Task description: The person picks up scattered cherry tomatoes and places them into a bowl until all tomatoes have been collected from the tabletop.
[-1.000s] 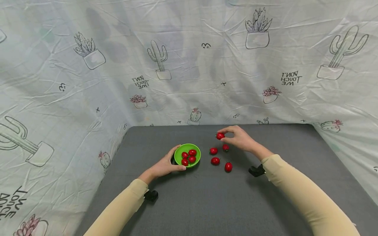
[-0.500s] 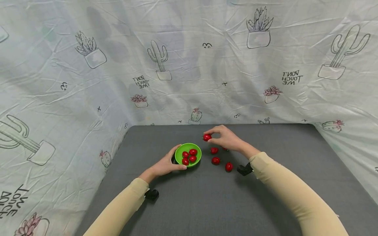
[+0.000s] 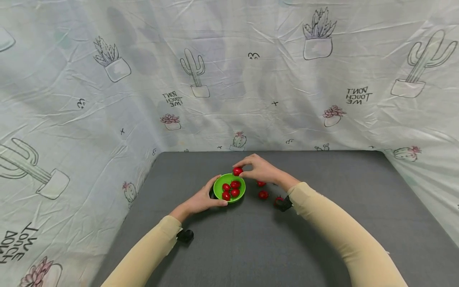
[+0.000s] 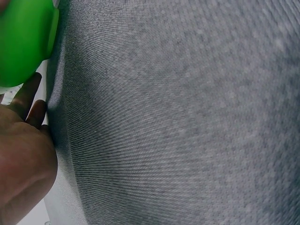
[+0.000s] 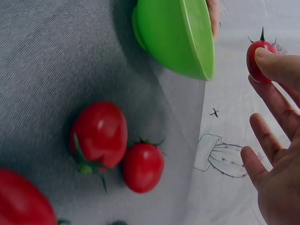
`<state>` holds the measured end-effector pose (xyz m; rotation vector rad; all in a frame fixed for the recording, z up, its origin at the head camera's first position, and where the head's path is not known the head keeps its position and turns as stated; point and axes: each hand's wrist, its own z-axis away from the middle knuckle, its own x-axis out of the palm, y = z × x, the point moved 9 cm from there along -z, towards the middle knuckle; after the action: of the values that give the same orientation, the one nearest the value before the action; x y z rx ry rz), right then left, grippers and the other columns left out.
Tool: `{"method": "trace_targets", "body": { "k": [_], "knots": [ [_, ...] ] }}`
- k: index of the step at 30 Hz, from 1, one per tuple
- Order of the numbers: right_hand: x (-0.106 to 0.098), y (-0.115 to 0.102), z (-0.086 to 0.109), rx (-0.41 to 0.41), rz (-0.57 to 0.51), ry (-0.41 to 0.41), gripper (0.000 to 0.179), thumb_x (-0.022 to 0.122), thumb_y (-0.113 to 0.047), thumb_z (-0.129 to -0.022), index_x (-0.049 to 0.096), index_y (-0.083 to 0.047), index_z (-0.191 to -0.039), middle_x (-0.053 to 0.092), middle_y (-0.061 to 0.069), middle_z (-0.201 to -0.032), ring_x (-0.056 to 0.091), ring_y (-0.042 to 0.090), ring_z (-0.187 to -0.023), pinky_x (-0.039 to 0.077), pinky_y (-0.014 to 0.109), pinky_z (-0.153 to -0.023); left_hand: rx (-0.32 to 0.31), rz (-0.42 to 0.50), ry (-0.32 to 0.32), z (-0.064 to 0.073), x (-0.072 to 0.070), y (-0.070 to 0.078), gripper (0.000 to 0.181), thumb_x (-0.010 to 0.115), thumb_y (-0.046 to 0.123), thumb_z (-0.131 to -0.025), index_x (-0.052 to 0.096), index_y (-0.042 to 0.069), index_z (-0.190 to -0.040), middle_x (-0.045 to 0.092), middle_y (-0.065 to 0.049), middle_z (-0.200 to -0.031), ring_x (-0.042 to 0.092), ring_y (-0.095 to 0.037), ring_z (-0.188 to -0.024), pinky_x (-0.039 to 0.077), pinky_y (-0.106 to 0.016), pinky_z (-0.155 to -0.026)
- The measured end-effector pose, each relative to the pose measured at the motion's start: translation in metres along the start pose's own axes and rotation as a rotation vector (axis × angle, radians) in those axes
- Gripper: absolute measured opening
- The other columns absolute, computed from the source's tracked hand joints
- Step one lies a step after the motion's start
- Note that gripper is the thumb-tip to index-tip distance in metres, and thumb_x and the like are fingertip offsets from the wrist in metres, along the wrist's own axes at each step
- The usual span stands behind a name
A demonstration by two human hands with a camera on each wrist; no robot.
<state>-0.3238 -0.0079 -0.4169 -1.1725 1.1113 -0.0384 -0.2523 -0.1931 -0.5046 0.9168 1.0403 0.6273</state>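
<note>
With thumb and fingertips, my right hand [image 3: 264,170] pinches a cherry tomato [image 3: 237,171] above the far right rim of a green bowl [image 3: 227,178]. In the right wrist view, the pinched tomato [image 5: 258,61] has its green stem end up, while the other fingers spread apart. My left hand [image 3: 201,200] grips the bowl from its left side, thumb at the near rim and fingers at the far side. Several red tomatoes lie inside the bowl. In the left wrist view, the green bowl wall [image 4: 23,40] shows above the fingers.
On the grey table [image 3: 229,247], right of the bowl, lie loose tomatoes [image 3: 263,195], partly covered by the right arm and a black wrist camera [image 3: 285,204]. The right wrist view shows a large tomato [image 5: 101,133] beside a smaller one [image 5: 144,166]. A cactus-print cloth [image 3: 215,79] hangs behind.
My right hand has carried the pinched tomato leftward, from over the loose tomatoes to the bowl's rim. The left hand keeps its grip on the bowl.
</note>
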Motion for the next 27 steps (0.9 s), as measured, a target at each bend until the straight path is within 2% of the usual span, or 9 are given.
{"method": "trace_targets", "body": {
  "k": [6,12,22,27],
  "knots": [
    [0.011,0.0,-0.014,0.001,0.024,-0.019,0.034,0.075,-0.024,-0.097,0.072,-0.019,-0.131,0.066,-0.007,-0.127,0.042,0.023,-0.127,0.039,0.05,-0.104,0.006,0.01,-0.011,-0.001,-0.003,0.001,0.101,0.083,0.036,-0.088,0.017,0.031,-0.164,0.022,-0.003,-0.166,0.023,-0.028,-0.151,0.02,-0.062,-0.117],
    [0.018,0.001,-0.025,0.015,0.041,-0.023,0.032,0.078,-0.023,-0.094,0.074,-0.023,-0.126,0.067,-0.007,-0.126,0.042,0.024,-0.13,0.039,0.05,-0.105,0.007,0.006,-0.023,-0.004,-0.005,0.0,0.102,0.083,0.038,-0.088,0.016,0.03,-0.165,0.021,-0.004,-0.166,0.022,-0.029,-0.151,0.021,-0.064,-0.116],
    [0.025,0.006,-0.031,0.038,0.032,-0.033,0.031,0.078,-0.021,-0.093,0.075,-0.025,-0.124,0.066,-0.007,-0.126,0.038,0.026,-0.134,0.039,0.053,-0.106,-0.003,0.003,-0.017,-0.003,-0.004,0.001,0.101,0.082,0.038,-0.089,0.015,0.031,-0.165,0.019,-0.005,-0.167,0.021,-0.029,-0.151,0.021,-0.063,-0.117],
    [0.03,0.007,-0.032,0.019,0.046,-0.049,0.033,0.077,-0.02,-0.095,0.074,-0.022,-0.128,0.066,-0.007,-0.126,0.039,0.027,-0.133,0.039,0.053,-0.106,-0.001,0.004,-0.013,-0.002,-0.003,-0.001,0.102,0.082,0.038,-0.089,0.015,0.031,-0.165,0.02,-0.005,-0.167,0.022,-0.028,-0.151,0.022,-0.062,-0.117]
  ]
}}
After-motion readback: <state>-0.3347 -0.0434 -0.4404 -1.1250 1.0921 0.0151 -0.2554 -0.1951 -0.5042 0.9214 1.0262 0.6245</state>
